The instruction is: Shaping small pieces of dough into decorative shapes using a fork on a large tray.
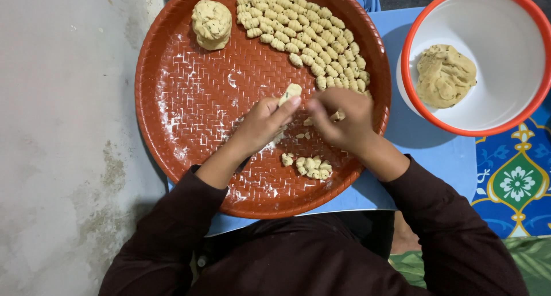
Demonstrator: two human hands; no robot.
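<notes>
Pinching dough piece (290,93) over red tray (189,101).

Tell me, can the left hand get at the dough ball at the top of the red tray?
Probably yes. The left hand holds a small dough piece, but bare tray lies between it and the dough ball, with nothing in the way.

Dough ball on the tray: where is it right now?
In the head view, the dough ball sits at the far left of the red tray, beside the rows of ridged pieces, away from both hands.
</notes>
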